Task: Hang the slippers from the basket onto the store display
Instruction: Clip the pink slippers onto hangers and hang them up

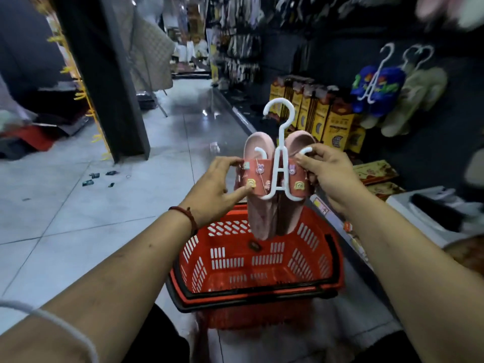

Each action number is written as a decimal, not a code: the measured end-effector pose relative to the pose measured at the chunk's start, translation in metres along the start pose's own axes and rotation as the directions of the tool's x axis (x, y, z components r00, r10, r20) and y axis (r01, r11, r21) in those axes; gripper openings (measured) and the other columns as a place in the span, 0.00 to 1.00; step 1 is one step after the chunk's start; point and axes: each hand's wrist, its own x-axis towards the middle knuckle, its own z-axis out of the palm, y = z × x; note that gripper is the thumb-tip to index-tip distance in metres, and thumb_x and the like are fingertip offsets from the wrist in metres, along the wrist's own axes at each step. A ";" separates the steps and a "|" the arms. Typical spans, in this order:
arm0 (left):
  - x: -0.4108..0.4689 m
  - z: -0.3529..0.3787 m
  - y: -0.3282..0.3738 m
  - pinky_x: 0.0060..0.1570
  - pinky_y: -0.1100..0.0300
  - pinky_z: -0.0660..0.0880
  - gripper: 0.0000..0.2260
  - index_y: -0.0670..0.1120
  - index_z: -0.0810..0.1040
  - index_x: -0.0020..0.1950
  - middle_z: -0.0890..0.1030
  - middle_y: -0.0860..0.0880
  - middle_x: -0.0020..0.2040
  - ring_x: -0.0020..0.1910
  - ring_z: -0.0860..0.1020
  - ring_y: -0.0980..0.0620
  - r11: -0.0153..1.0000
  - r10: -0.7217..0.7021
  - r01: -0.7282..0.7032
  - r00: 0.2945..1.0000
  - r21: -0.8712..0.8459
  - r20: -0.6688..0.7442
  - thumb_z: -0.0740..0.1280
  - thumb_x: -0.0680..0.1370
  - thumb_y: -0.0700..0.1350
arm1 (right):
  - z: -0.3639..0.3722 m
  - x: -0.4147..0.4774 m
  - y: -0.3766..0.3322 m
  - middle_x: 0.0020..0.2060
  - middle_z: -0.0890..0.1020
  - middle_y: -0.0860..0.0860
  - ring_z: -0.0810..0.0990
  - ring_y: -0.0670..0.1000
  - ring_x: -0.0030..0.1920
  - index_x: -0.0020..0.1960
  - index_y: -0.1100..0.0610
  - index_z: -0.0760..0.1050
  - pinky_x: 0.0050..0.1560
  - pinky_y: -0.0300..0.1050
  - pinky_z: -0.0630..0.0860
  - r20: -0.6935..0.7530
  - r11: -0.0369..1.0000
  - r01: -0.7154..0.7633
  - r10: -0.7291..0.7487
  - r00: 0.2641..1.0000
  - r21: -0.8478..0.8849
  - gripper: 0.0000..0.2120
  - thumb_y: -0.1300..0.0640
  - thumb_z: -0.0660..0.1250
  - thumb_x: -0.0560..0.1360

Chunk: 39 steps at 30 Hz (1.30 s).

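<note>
2 pink slippers [262, 218] hang toe-down on a white hanger [279, 163] that you hold up in front of you. In the head view they sit above the far end of the red basket [259, 260], and their tips overlap its far rim. Your left hand [214, 184] grips the left slipper's strap from the side, with fingertips at its top edge and another digit curled onto the front beside a small yellow charm [251, 182]. Your right hand [330, 176] pinches the hanger's right side arm, at the edge of the right slipper, between thumb and fingers. The hanger's hook points up and touches nothing. Both straps are a deeper red-pink and carry several small cartoon charms. The basket stands on the pale tiled floor [65, 218] between your forearms, its black handles [334, 251] folded down along the rim. A red cord bracelet [187, 214] circles your left wrist. To the right, on the dark display wall [327, 61], 1 blue pair [377, 85] and 1 beige pair [416, 98] hang from white hangers of the same kind, well apart from the pair in your hands. Yellow boxes [327, 113] stand in a row below and to the left of them. On the left of the aisle rises a dark pillar [104, 74].
</note>
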 end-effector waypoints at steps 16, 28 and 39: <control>0.084 0.034 0.176 0.48 0.54 0.77 0.13 0.47 0.82 0.53 0.82 0.50 0.47 0.45 0.80 0.53 0.946 0.288 -0.246 0.936 -0.213 0.201 0.75 0.74 0.53 | -0.145 -0.076 -0.070 0.27 0.75 0.52 0.69 0.48 0.25 0.43 0.59 0.80 0.28 0.40 0.67 -0.295 0.985 -0.068 0.018 0.955 -0.160 0.06 0.62 0.69 0.78; 0.079 0.150 0.380 0.38 0.51 0.79 0.17 0.41 0.80 0.37 0.83 0.46 0.32 0.34 0.81 0.50 0.800 0.528 -0.357 0.801 -0.483 0.283 0.78 0.70 0.54 | -0.292 -0.207 -0.116 0.23 0.73 0.47 0.70 0.41 0.20 0.41 0.59 0.76 0.22 0.34 0.66 -0.710 0.925 -0.219 -0.071 0.701 -0.310 0.07 0.63 0.68 0.78; 0.025 0.237 0.536 0.32 0.62 0.71 0.15 0.48 0.74 0.32 0.77 0.55 0.26 0.27 0.76 0.57 0.610 0.693 -0.278 0.641 -0.742 0.330 0.78 0.69 0.50 | -0.390 -0.320 -0.137 0.30 0.79 0.53 0.77 0.51 0.31 0.35 0.54 0.73 0.34 0.43 0.75 -0.918 0.902 -0.368 -0.071 0.390 -0.226 0.14 0.62 0.66 0.79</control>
